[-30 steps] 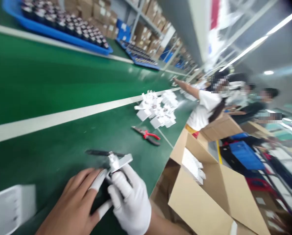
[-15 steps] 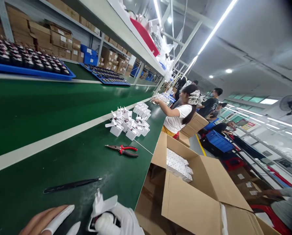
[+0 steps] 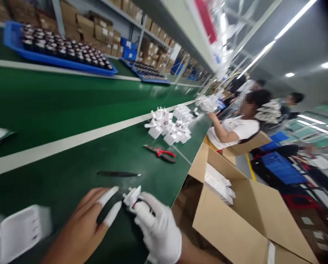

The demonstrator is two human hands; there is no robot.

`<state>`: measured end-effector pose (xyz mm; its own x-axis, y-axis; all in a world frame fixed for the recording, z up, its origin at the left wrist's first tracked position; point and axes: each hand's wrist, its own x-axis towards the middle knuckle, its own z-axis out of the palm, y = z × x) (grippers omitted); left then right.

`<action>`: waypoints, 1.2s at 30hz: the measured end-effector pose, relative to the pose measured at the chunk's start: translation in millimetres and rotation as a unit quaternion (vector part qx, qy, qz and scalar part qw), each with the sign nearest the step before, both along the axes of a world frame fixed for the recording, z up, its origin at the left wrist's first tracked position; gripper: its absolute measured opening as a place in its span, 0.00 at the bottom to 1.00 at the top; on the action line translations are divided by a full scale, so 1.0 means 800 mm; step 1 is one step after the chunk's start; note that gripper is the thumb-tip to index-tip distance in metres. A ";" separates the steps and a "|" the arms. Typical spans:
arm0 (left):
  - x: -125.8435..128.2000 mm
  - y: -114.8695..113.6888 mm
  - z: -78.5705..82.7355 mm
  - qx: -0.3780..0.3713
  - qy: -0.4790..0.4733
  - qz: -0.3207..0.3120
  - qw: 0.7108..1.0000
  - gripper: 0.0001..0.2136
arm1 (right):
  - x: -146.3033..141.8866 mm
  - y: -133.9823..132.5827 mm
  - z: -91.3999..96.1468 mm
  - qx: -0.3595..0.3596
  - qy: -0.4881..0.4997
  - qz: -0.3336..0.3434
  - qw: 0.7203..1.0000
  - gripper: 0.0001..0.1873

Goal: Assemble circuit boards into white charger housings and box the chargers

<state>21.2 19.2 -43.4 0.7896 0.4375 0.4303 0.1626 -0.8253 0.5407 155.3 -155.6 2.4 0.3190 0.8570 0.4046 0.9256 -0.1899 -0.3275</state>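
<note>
My right hand [image 3: 162, 229], in a white glove, is closed around a small white plastic housing [image 3: 132, 197] with a prong-like part sticking up. Just left of it is my left hand [image 3: 83, 222], with white covers on the thumb and forefinger. Those two fingertips are apart, with nothing between them, close to the housing. Beyond my hands lie black tweezers [image 3: 118, 173] and red-and-black long-nose pliers [image 3: 161, 153]. A blurred, open white plastic case [image 3: 22, 233] stands at the lower left.
Several white housings [image 3: 168, 126] are clustered farther along the green bench [image 3: 70, 154]. To the right stands an open carton [image 3: 230, 223] holding white parts. Blue trays [image 3: 70, 60] of dark parts sit beyond the bench. A co-worker [image 3: 232, 128] in a white top works farther along.
The view has swung left and down, so the bench items appear shifted right. Both hands show more fully, and the white case at lower left has come into view. My right hand still holds the housing.
</note>
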 end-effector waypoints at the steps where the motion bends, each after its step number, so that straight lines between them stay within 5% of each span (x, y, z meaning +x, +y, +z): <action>1: -0.001 -0.003 0.008 -0.003 0.011 -0.004 1.000 0.17 | -0.002 -0.003 0.005 -0.001 0.010 0.013 1.000 0.25; 8: 0.002 -0.009 0.034 -0.051 0.032 -0.034 0.998 0.15 | -0.001 -0.006 -0.005 0.074 0.082 0.036 0.993 0.33; 11: 0.002 -0.009 0.037 -0.052 0.034 -0.037 0.997 0.16 | 0.002 -0.013 -0.010 0.070 0.222 0.058 0.971 0.29; 15: 0.001 -0.008 0.034 -0.061 0.042 -0.039 0.996 0.16 | 0.014 -0.015 0.001 0.127 0.522 -0.046 0.842 0.18; 18: 0.001 -0.009 0.031 -0.067 0.044 -0.032 0.996 0.16 | 0.023 0.005 0.010 0.075 0.636 -0.076 0.764 0.20; 25: 0.001 -0.011 0.029 -0.073 0.026 -0.031 0.996 0.14 | 0.024 0.036 0.022 -0.008 0.654 -0.020 0.756 0.13; 33: 0.003 -0.010 0.029 -0.079 0.044 -0.023 0.996 0.16 | 0.043 0.017 0.002 0.100 0.703 -0.044 0.702 0.28; 36: 0.002 -0.007 0.029 -0.066 0.043 -0.026 0.997 0.15 | 0.052 0.001 -0.002 0.138 0.629 -0.062 0.762 0.28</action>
